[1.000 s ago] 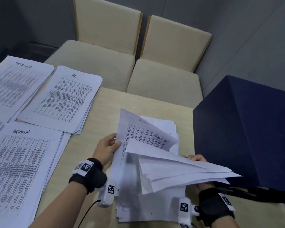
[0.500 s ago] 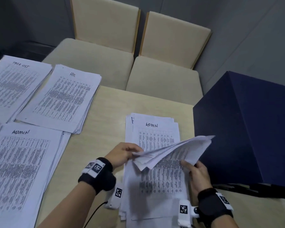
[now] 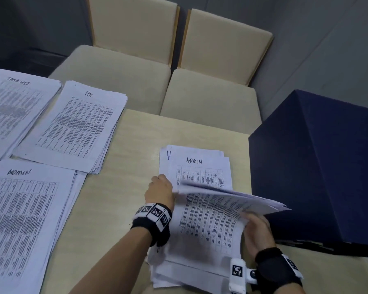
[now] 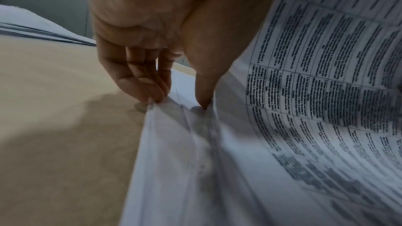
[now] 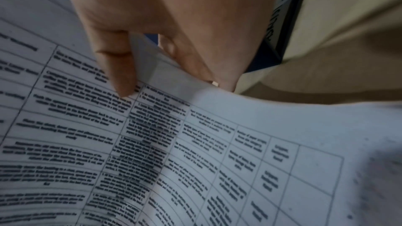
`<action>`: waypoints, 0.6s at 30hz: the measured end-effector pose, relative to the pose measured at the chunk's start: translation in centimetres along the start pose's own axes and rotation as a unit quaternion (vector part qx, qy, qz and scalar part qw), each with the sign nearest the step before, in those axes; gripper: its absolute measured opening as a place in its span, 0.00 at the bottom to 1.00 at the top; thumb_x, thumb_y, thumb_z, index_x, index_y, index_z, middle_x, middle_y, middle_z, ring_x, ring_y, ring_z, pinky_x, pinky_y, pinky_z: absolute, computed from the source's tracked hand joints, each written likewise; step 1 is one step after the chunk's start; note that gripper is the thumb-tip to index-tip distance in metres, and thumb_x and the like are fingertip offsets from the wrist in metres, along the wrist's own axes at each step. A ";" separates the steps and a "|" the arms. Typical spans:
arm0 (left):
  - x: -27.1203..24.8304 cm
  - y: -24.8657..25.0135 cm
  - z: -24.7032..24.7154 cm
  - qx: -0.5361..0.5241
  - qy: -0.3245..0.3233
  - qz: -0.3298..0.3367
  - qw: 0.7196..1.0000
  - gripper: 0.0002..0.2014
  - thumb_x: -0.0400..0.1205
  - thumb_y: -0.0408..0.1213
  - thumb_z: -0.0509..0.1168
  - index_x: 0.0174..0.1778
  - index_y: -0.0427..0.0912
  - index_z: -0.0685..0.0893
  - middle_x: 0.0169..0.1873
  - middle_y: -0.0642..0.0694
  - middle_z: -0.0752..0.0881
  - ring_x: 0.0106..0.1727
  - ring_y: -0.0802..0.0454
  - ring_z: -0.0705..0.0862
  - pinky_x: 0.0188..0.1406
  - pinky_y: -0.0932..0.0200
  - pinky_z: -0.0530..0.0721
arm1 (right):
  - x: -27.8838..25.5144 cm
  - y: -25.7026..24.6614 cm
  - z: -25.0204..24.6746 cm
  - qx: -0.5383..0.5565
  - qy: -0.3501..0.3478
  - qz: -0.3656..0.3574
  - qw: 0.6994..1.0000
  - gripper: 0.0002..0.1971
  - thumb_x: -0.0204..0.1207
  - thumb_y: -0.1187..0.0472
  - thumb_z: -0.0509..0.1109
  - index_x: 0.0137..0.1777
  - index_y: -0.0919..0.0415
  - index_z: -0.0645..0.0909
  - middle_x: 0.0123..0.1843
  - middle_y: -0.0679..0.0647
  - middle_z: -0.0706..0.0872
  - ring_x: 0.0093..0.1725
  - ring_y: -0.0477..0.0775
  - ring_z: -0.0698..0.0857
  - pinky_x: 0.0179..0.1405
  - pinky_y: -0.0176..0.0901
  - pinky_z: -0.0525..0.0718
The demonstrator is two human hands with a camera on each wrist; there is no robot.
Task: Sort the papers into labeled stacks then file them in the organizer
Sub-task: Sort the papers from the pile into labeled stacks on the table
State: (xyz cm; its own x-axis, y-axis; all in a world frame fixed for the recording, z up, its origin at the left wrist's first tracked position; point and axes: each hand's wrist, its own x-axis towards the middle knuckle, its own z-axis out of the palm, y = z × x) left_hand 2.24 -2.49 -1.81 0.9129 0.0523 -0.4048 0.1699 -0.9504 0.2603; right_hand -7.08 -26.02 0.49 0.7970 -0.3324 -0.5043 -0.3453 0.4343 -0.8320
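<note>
An unsorted pile of printed papers lies on the table in front of me; a sheet headed ADMIN shows at its far end. My left hand is at the pile's left edge, where the left wrist view shows the fingers curled under the edge and the thumb on top, pinching it. My right hand holds a lifted bundle of sheets by its right side. In the right wrist view the right hand pinches the paper between thumb and fingers.
Three labeled stacks lie at the left: TASK LIST, HR and ADMIN. A dark navy organizer box stands close on the right. Two beige chairs stand beyond the table's far edge.
The raised, folded-over sheets have come down and lie lower over the pile, uncovering the ADMIN sheet. My left hand moved from the lifted sheets to the pile's left edge.
</note>
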 end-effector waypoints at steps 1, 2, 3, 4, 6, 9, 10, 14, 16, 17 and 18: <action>0.1 0.1 -0.1 -0.024 -0.007 -0.014 1.000 0.22 0.83 0.39 0.66 0.67 0.35 0.67 0.60 0.39 0.77 0.59 0.41 0.81 0.49 0.51 0.80 | 0.1 0.0 -0.1 -0.007 0.000 0.009 1.000 0.17 0.67 0.72 0.69 0.58 0.72 0.80 0.49 0.65 0.90 0.51 0.63 0.90 0.43 0.46 0.87; 0.2 0.2 0.0 -0.046 -0.017 -0.018 0.999 0.20 0.83 0.41 0.65 0.65 0.36 0.69 0.58 0.39 0.80 0.56 0.40 0.83 0.47 0.50 0.79 | 0.1 0.2 -0.1 -0.012 0.005 0.017 1.000 0.20 0.66 0.71 0.70 0.60 0.72 0.80 0.52 0.66 0.90 0.54 0.64 0.89 0.44 0.46 0.87; 0.2 0.1 -0.1 -0.061 -0.018 -0.009 0.998 0.15 0.83 0.41 0.65 0.61 0.39 0.72 0.55 0.39 0.82 0.52 0.40 0.83 0.43 0.51 0.78 | 0.0 0.5 -0.1 -0.008 0.007 0.021 1.000 0.21 0.65 0.70 0.70 0.60 0.72 0.80 0.54 0.67 0.89 0.56 0.65 0.88 0.45 0.47 0.87; 0.3 -0.1 0.0 -0.067 -0.013 0.003 0.998 0.09 0.83 0.41 0.64 0.55 0.41 0.74 0.50 0.40 0.84 0.47 0.40 0.82 0.40 0.53 0.78 | 0.1 0.8 -0.2 0.003 0.010 0.020 1.000 0.21 0.66 0.71 0.70 0.61 0.72 0.80 0.56 0.68 0.88 0.59 0.67 0.87 0.49 0.49 0.86; 0.3 -0.6 0.2 -0.096 0.019 0.024 0.995 0.05 0.82 0.40 0.63 0.46 0.42 0.78 0.43 0.44 0.81 0.40 0.43 0.78 0.37 0.55 0.77 | 0.4 1.2 -0.4 0.026 0.018 0.025 0.999 0.18 0.69 0.73 0.68 0.60 0.73 0.81 0.57 0.70 0.88 0.64 0.70 0.84 0.58 0.55 0.83; -0.1 -1.7 0.3 -0.251 0.061 0.085 0.962 0.04 0.81 0.36 0.65 0.41 0.42 0.80 0.36 0.49 0.80 0.37 0.46 0.79 0.31 0.60 0.71 | 0.7 1.2 -0.3 0.035 0.023 0.054 0.998 0.22 0.70 0.74 0.64 0.64 0.66 0.82 0.60 0.64 0.89 0.63 0.67 0.86 0.61 0.59 0.81; -0.2 -2.1 0.1 -0.316 0.061 0.101 0.941 0.04 0.81 0.35 0.66 0.41 0.43 0.81 0.35 0.50 0.84 0.36 0.48 0.81 0.31 0.62 0.74 | 1.0 1.0 -0.3 0.039 0.020 0.064 0.997 0.26 0.68 0.74 0.65 0.68 0.62 0.81 0.62 0.61 0.88 0.64 0.65 0.86 0.63 0.60 0.80; -0.5 -3.4 -0.8 -0.457 -0.027 0.141 0.878 0.09 0.78 0.27 0.66 0.46 0.43 0.90 0.41 0.44 0.92 0.38 0.52 0.84 0.44 0.57 0.82 | 1.6 0.5 0.5 0.014 0.045 0.015 0.999 0.23 0.65 0.78 0.61 0.58 0.66 0.84 0.56 0.60 0.89 0.58 0.59 0.87 0.61 0.54 0.79; -1.0 -3.6 -1.4 -0.507 -0.069 0.145 0.847 0.14 0.77 0.21 0.63 0.47 0.41 0.91 0.42 0.41 0.92 0.42 0.51 0.85 0.47 0.57 0.81 | 1.6 0.1 1.1 -0.008 0.048 -0.008 0.999 0.15 0.70 0.78 0.63 0.54 0.71 0.86 0.50 0.62 0.90 0.52 0.58 0.90 0.57 0.49 0.82; -1.4 -3.7 -1.8 -0.523 -0.087 0.142 0.836 0.18 0.77 0.16 0.61 0.48 0.39 0.91 0.41 0.46 0.92 0.44 0.53 0.87 0.47 0.60 0.83 | 1.4 0.1 1.3 -0.016 0.038 -0.007 0.999 0.13 0.73 0.76 0.64 0.54 0.73 0.85 0.51 0.63 0.91 0.53 0.57 0.90 0.55 0.47 0.85; -1.8 -3.8 -2.1 -0.527 -0.109 0.143 0.831 0.21 0.76 0.11 0.58 0.50 0.39 0.89 0.41 0.51 0.93 0.45 0.57 0.88 0.44 0.66 0.83 | 1.4 0.1 1.2 -0.024 0.029 -0.005 0.999 0.10 0.76 0.74 0.64 0.53 0.72 0.85 0.50 0.62 0.91 0.54 0.58 0.90 0.54 0.46 0.87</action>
State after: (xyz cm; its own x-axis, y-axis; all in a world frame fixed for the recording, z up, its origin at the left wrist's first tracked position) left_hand 0.72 1.68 -0.19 0.9026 -0.2945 -0.3139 0.2934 -0.1127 0.9493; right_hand -5.35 -25.43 -0.01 0.7714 -0.3847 -0.5069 -0.3620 0.3898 -0.8468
